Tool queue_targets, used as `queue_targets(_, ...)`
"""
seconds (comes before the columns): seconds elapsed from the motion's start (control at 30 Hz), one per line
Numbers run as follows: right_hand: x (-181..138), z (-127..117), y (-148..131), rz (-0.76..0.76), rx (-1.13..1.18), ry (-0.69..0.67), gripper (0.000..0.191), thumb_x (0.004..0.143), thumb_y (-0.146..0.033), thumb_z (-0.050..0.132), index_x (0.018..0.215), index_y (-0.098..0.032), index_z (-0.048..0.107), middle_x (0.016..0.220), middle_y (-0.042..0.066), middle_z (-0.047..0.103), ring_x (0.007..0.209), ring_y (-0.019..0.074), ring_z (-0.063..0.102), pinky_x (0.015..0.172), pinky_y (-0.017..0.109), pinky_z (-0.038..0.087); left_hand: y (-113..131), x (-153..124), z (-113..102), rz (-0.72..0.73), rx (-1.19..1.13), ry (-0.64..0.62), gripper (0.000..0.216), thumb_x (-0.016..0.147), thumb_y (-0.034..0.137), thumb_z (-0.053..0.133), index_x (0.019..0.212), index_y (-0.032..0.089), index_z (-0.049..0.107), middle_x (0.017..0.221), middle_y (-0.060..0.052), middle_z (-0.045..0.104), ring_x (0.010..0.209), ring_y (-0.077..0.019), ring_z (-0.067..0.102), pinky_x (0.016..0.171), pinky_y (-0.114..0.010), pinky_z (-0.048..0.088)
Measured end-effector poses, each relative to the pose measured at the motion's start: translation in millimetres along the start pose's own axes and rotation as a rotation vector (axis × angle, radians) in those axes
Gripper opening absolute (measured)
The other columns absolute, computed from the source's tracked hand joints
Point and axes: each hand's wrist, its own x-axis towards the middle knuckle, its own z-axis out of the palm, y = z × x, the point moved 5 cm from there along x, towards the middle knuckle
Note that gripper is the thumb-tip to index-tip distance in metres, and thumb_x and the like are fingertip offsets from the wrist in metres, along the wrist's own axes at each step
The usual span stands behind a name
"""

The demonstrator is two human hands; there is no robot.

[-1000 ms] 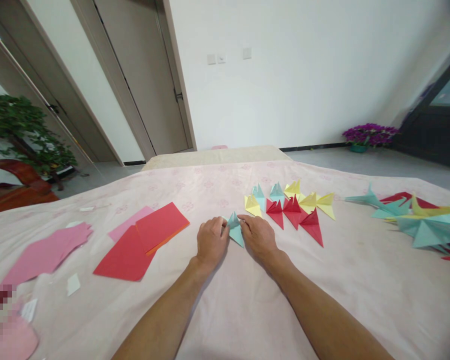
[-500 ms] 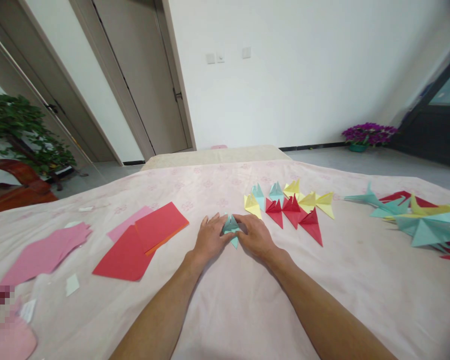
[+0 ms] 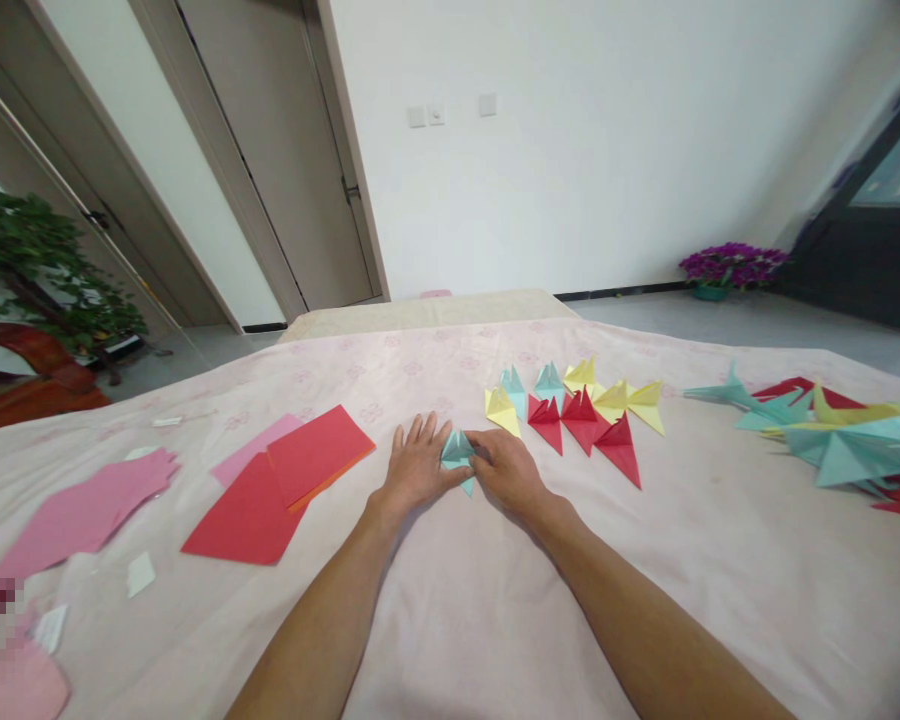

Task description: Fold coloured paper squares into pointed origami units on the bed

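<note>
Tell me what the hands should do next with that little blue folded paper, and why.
Perhaps press its creases firmly: the left hand has its thumb across the lower part of the light-blue origami piece, and the right hand touches its other side.

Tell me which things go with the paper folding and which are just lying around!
Seem to belong:
- light-blue folded paper, touched by the left hand and right hand
- small folded pieces
- pile of folded shapes
- red sheets
- pink sheets

Probably just there:
- white scrap
- purple flowers
- leafy plant
</note>
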Motion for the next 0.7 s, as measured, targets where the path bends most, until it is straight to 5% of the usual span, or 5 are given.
queue_targets(0.2, -0.8, -1.5, -0.6, 0.002, 0.031, 0.024, 0.037, 0.08, -0.012, 0.054, 0.11, -0.025, 0.071, 0.099, 0.004, 0.073, 0.096, 0.0209, 0.062, 0.087, 0.03, 0.041, -1.0, 0.4, 2.0, -0.061, 0.007, -0.001, 0.099, 0.075, 0.084, 0.04, 0.151, 0.021, 0.032, 0.161, -0.018, 0.017, 0.149, -0.0365, 0.011, 0.116, -0.059, 0.007)
queue_targets(0.4, 0.3, -1.7, -0.1, 0.009, 0.047, 0.033, 0.03, 0.08, -0.016, 0.058, 0.104, -0.026, 0.073, 0.096, 0.003, 0.073, 0.093, 0.0208, 0.063, 0.084, 0.029, 0.041, -4.8, -3.6, -5.6, -0.027, -0.113, 0.107, 0.102, 0.071, 0.075, 0.061, 0.15, 0.017, 0.031, 0.159, -0.023, 0.021, 0.149, -0.0358, 0.013, 0.116, -0.059, 0.011)
queue_targets(0.57, 0.1, -2.8, 0.5, 0.078, 0.105, 0.013, 0.018, 0.081, -0.019, 0.058, 0.083, -0.025, 0.074, 0.078, 0.0, 0.073, 0.076, 0.018, 0.063, 0.069, 0.026, 0.041, 0.2, -15.5, -20.8, 0.096, -0.278, 0.312, 0.07, 0.07, 0.056, 0.076, 0.128, 0.023, 0.055, 0.148, -0.013, 0.046, 0.138, -0.0296, 0.039, 0.113, -0.048, 0.028)
queue_targets(0.7, -3.3, -5.2, 2.4, 0.146, 0.101, 0.059, 0.015, 0.082, -0.021, 0.058, 0.078, -0.025, 0.072, 0.072, 0.0, 0.07, 0.071, 0.0172, 0.062, 0.064, 0.026, 0.039, 2.2, -19.7, -21.2, 0.1, -0.327, 0.353, 0.038, 0.074, 0.036, 0.079, 0.106, 0.024, 0.064, 0.121, -0.006, 0.066, 0.116, -0.025, 0.057, 0.1, -0.041, 0.04)
